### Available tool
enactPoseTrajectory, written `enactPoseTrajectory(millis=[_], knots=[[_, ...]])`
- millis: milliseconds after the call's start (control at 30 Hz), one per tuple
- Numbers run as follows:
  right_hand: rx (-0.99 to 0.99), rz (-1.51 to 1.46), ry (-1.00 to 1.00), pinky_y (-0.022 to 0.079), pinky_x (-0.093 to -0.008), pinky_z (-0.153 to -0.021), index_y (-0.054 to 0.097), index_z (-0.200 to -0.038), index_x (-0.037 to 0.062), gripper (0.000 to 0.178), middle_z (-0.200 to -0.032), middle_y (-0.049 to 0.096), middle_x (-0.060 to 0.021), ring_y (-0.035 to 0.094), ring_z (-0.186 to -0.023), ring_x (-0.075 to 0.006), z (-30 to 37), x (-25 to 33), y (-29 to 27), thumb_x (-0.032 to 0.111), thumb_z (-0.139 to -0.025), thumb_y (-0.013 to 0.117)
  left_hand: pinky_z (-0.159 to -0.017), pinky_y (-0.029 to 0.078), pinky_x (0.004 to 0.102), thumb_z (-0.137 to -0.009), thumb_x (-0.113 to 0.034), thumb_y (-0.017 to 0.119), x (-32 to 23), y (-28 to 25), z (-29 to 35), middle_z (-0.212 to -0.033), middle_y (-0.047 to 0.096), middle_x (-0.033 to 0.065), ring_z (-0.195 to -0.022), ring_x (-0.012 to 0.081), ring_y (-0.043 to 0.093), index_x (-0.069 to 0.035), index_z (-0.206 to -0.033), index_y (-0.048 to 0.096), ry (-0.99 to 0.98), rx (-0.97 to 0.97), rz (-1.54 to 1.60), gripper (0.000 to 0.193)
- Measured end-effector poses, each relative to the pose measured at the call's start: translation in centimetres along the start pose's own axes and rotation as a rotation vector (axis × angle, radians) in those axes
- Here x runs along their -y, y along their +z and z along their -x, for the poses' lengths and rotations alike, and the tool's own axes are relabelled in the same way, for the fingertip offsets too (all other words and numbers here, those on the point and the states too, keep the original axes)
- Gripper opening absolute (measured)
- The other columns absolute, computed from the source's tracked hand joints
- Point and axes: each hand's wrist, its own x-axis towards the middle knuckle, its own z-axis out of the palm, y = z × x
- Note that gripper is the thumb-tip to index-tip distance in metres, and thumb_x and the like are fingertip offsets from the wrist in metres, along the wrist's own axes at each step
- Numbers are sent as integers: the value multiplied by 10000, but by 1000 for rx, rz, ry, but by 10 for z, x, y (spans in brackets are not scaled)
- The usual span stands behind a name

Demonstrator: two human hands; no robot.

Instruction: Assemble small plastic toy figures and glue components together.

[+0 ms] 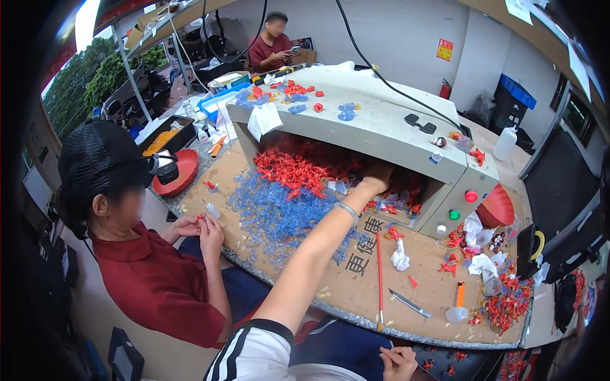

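My left arm, with a bracelet at the wrist, reaches across the table into the opening of a grey metal box (381,143). My left hand (379,179) is inside it, its fingers hidden in shadow beside small red plastic pieces (292,168). Blue translucent plastic pieces (273,216) spread in a heap under and beside my forearm. Low at the front edge, my right hand (399,363) is curled with fingertips drawn together; anything between them is too small to make out.
A co-worker in a dark red shirt (165,279) sits at my left, handling a small red piece. A red-handled brush (380,279), a craft knife (410,303) and a dropper bottle (456,314) lie right of my arm. More red pieces (508,301) pile at the right edge.
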Motion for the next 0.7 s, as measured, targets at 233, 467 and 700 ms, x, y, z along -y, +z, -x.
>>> enactPoseTrajectory(millis=[233, 467, 700], knots=[[-24, -4, 15, 438, -343, -732, 723, -874, 78, 160, -825, 626, -86, 588, -773, -257, -4, -3, -7, 23, -724, 708, -985, 411, 446, -809, -151, 570, 7, 25, -13, -1300, 480, 205, -1198, 373, 467, -75, -1295, 470, -111, 11, -81, 501], [-60, 24, 21, 440, -344, -724, 724, -878, 85, 162, -822, 620, -84, 586, -769, -263, -4, -7, -19, 38, -723, 721, -976, 423, 429, -842, -147, 537, -17, 24, -23, -1299, 476, 209, -1197, 347, 478, -57, -1293, 463, -262, 23, -95, 466], [-127, 18, -19, 439, -340, -719, 730, -910, 107, 197, -809, 614, -81, 570, -756, -252, -4, -8, -24, 51, -721, 729, -923, 439, 445, -903, -164, 455, -2, 29, -29, -1202, 548, 201, -1115, 346, 530, -21, -1185, 545, -160, -367, -178, 329]])
